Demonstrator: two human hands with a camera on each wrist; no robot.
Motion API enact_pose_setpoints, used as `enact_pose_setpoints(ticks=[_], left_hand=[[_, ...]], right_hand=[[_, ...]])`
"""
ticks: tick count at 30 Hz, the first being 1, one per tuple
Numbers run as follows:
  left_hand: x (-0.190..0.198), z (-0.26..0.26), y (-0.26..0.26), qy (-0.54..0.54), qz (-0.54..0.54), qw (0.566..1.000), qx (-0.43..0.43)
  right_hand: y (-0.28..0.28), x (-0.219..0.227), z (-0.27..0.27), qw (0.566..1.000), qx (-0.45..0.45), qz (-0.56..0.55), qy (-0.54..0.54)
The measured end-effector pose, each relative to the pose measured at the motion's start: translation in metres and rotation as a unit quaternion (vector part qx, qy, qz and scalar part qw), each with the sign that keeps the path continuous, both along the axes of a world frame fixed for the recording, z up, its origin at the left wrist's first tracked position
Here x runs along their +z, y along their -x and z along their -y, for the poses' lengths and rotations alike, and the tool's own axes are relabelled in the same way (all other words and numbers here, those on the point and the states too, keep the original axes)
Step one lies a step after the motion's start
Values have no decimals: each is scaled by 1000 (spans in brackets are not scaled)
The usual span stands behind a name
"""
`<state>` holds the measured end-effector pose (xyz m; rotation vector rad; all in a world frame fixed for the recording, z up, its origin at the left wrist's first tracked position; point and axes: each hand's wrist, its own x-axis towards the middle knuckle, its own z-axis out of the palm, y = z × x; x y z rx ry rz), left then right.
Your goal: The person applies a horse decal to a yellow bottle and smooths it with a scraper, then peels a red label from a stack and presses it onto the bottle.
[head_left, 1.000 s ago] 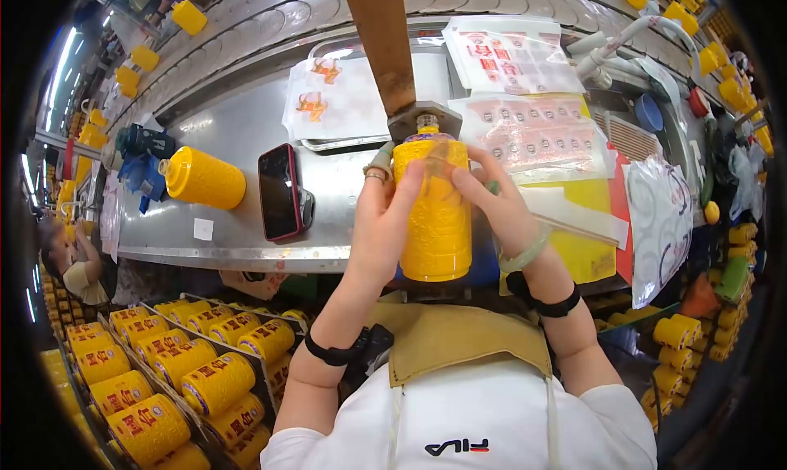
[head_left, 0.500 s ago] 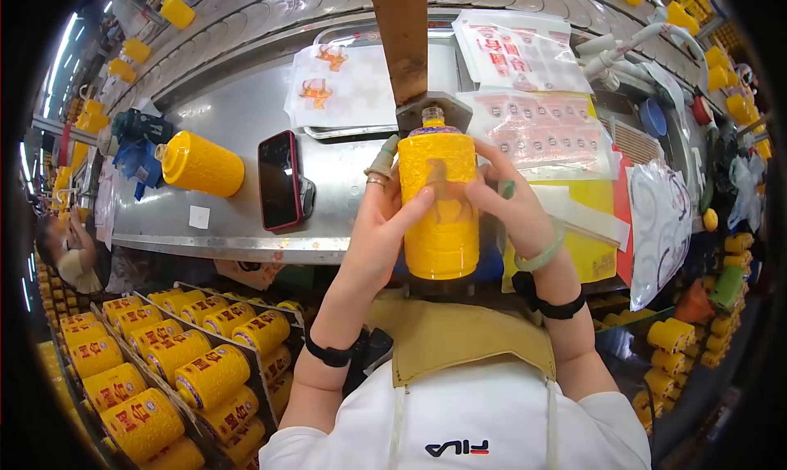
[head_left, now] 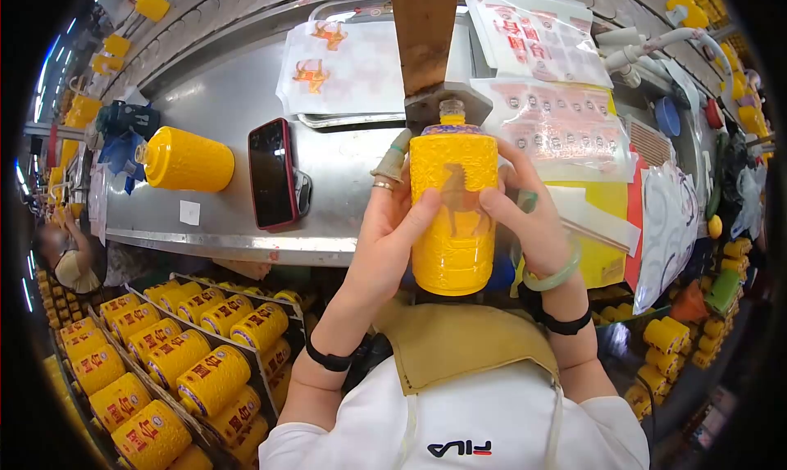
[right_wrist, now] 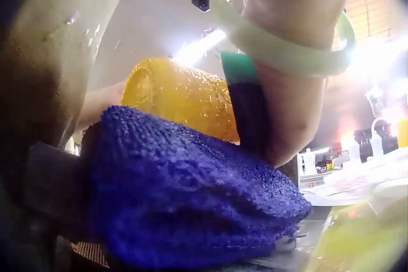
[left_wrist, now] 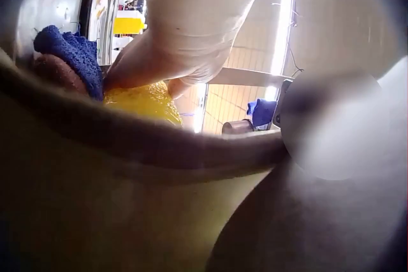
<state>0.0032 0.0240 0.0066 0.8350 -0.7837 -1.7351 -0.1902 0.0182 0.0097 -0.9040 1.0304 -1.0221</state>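
A yellow embossed bottle (head_left: 453, 261) with a clear glass neck is held upright between both hands, in front of the wooden post. On its front lies a brownish horse-shaped decal (head_left: 464, 199). My left hand (head_left: 385, 240) grips the bottle's left side, thumb tip beside the decal, fingers behind; a beige finger cover (head_left: 392, 163) and a ring are on it. From the right, my right hand (head_left: 533, 224) grips the bottle, its thumb at the decal's right edge. A flat green-and-dark piece (right_wrist: 242, 93) sticks out by the right hand. The right wrist view also shows a blue cloth (right_wrist: 191, 189) below the bottle.
Another yellow bottle (head_left: 190, 160) lies left on the metal table (head_left: 197, 240), near a phone (head_left: 272, 175). Decal sheets (head_left: 336, 81) lie behind; more printed sheets (head_left: 557, 122) lie right. A wooden post (head_left: 423, 36) rises ahead. Racks of labelled yellow bottles (head_left: 209, 380) stand lower left.
The thumbs have moved lower and apart, exposing more of the horse decal, which looks straighter on the bottle. Both hands keep hold of the bottle. The head view has shifted slightly.
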Motion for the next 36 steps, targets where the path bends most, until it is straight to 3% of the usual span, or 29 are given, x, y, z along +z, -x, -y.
enact_pose_setpoints(ticks=[15,18,36], left_hand=[[0,0,-1,-18,-1,1000,-4],[3,-1,2,-21,7,1000,8],[0,0,0,-7,4,1000,1]], right_hand=[[1,-5,0,999,-11,-42,12],[0,-1,1,1000,-16,-1,-11],[-1,-1,0,1000,-16,0,-6]])
